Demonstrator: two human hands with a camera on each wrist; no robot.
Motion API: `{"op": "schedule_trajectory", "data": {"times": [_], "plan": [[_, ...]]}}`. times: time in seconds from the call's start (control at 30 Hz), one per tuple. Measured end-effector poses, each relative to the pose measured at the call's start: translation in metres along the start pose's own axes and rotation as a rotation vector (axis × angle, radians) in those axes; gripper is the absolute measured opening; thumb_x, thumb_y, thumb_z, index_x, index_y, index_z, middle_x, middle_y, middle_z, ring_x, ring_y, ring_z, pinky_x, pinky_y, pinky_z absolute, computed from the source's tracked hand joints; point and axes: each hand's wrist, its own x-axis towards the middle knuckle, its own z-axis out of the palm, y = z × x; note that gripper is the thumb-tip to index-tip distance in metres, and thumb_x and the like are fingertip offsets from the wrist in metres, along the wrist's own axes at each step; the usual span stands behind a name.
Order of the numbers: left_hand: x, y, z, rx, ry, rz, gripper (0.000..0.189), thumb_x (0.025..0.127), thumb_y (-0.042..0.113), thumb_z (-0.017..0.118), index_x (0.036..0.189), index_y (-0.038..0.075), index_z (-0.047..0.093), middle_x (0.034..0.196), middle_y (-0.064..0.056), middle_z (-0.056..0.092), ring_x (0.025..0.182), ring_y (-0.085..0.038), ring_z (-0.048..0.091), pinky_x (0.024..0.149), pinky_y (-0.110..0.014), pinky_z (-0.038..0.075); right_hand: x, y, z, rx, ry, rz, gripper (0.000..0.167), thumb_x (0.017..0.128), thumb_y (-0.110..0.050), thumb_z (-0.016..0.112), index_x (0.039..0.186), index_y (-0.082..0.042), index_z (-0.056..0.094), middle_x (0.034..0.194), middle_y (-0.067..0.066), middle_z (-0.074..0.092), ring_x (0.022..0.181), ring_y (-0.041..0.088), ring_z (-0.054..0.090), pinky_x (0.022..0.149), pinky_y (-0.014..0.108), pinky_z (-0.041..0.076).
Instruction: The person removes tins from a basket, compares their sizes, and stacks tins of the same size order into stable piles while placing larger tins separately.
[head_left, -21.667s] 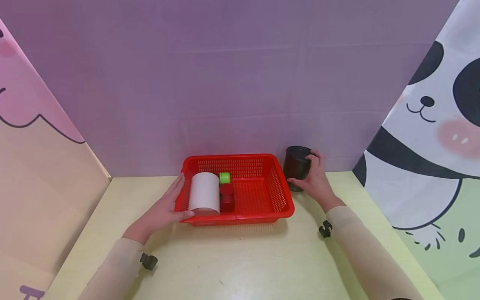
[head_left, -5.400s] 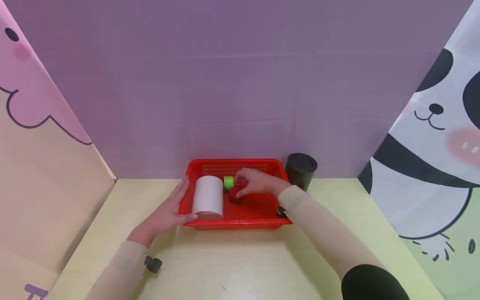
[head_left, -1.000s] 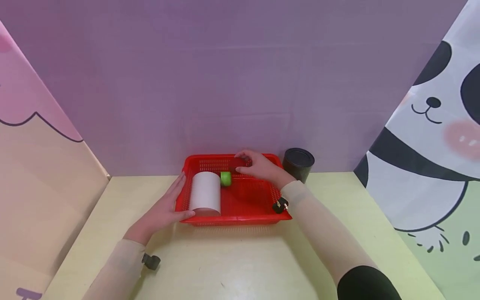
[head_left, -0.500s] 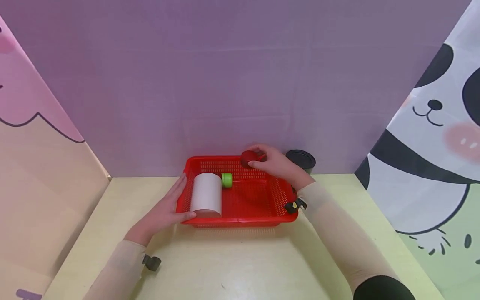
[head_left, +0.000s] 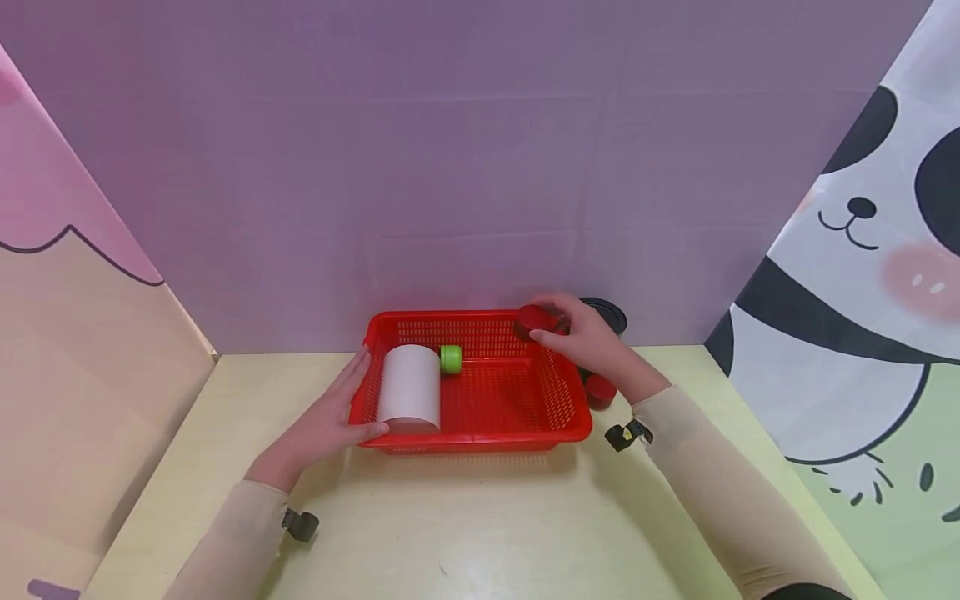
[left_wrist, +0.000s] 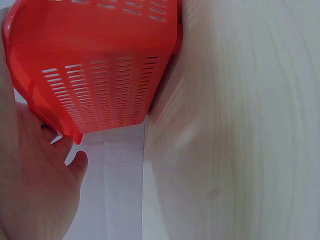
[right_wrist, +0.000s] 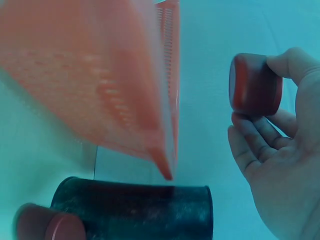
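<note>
My right hand (head_left: 588,337) pinches a small red cylindrical container (head_left: 534,322) over the back right rim of the red plastic basket (head_left: 480,438). In the right wrist view, thumb and fingertips grip this container (right_wrist: 256,84) from opposite sides, clear of the basket. My left hand (head_left: 322,425) holds the basket's left end, thumb on the front corner and fingers along the side. In the left wrist view, its fingertips touch the outside of the rim. A white cylinder (head_left: 410,387) lies at the left inside the basket, with a green ribbed cap-like piece (head_left: 451,359) beside it.
A black can (right_wrist: 140,210) stands right of the basket, partly hidden by my right hand in the head view. A second red container (head_left: 600,392) stands on the pale tabletop (head_left: 465,533) in front of it. A purple backdrop (head_left: 480,183) rises behind.
Over the last second my right hand has lifted the red container and carried it rightward to the basket's back right rim. Earlier both red containers were in the basket. My left hand has stayed put.
</note>
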Motion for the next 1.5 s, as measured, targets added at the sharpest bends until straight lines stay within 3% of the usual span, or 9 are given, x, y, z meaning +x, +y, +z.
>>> {"op": "schedule_trajectory", "data": {"times": [0.3, 0.57, 0.8, 1.07, 1.17, 1.5], "plan": [[0.002, -0.002, 0.001, 0.004, 0.001, 0.004, 0.127, 0.090, 0.054, 0.088, 0.180, 0.019, 0.006, 0.187, 0.000, 0.001, 0.171, -0.036, 0.008, 0.118, -0.064, 0.047, -0.031, 0.007, -0.014, 0.009, 0.112, 0.002, 0.052, 0.103, -0.020, 0.080, 0.152, -0.013, 0.063, 0.139, 0.010, 0.064, 0.110, 0.031, 0.067, 0.090, 0.040, 0.060], [0.002, -0.003, 0.001, 0.014, 0.003, 0.010, 0.127, 0.090, 0.054, 0.088, 0.180, 0.019, 0.006, 0.187, 0.000, 0.001, 0.171, -0.036, 0.008, 0.120, -0.064, 0.046, -0.057, 0.021, -0.025, 0.033, 0.176, 0.065, 0.056, 0.104, -0.020, 0.079, 0.155, -0.010, 0.060, 0.138, 0.015, 0.063, 0.111, 0.034, 0.065, 0.083, 0.020, 0.057], [0.001, -0.001, 0.001, 0.017, -0.001, -0.003, 0.127, 0.089, 0.055, 0.088, 0.180, 0.020, 0.006, 0.187, -0.001, 0.001, 0.171, -0.035, 0.009, 0.119, -0.063, 0.047, -0.076, 0.034, -0.030, 0.022, 0.197, 0.088, 0.056, 0.106, -0.022, 0.077, 0.157, -0.008, 0.058, 0.134, 0.018, 0.065, 0.116, 0.038, 0.064, 0.080, 0.023, 0.059], [0.000, 0.000, 0.000, 0.035, 0.011, 0.029, 0.124, 0.092, 0.058, 0.084, 0.179, 0.014, 0.008, 0.187, -0.005, 0.002, 0.170, -0.038, 0.008, 0.123, -0.067, 0.041, -0.086, 0.049, -0.031, -0.019, 0.260, 0.048, 0.051, 0.104, -0.015, 0.079, 0.151, -0.002, 0.063, 0.128, 0.018, 0.066, 0.118, 0.036, 0.064, 0.086, 0.010, 0.051], [0.000, 0.000, 0.000, 0.026, 0.010, 0.030, 0.124, 0.092, 0.057, 0.084, 0.179, 0.014, 0.008, 0.187, -0.004, 0.002, 0.171, -0.038, 0.008, 0.123, -0.067, 0.040, -0.089, 0.057, -0.029, -0.038, 0.272, 0.052, 0.051, 0.103, -0.013, 0.079, 0.150, -0.001, 0.063, 0.128, 0.018, 0.065, 0.119, 0.035, 0.062, 0.088, 0.011, 0.052], [0.001, -0.002, 0.003, 0.022, 0.016, 0.016, 0.125, 0.091, 0.058, 0.085, 0.180, 0.016, 0.008, 0.187, -0.004, 0.003, 0.170, -0.038, 0.009, 0.119, -0.066, 0.045, -0.097, 0.084, -0.017, -0.080, 0.284, 0.077, 0.051, 0.102, -0.013, 0.080, 0.149, -0.002, 0.063, 0.132, 0.016, 0.064, 0.119, 0.032, 0.062, 0.091, 0.031, 0.059]]}}
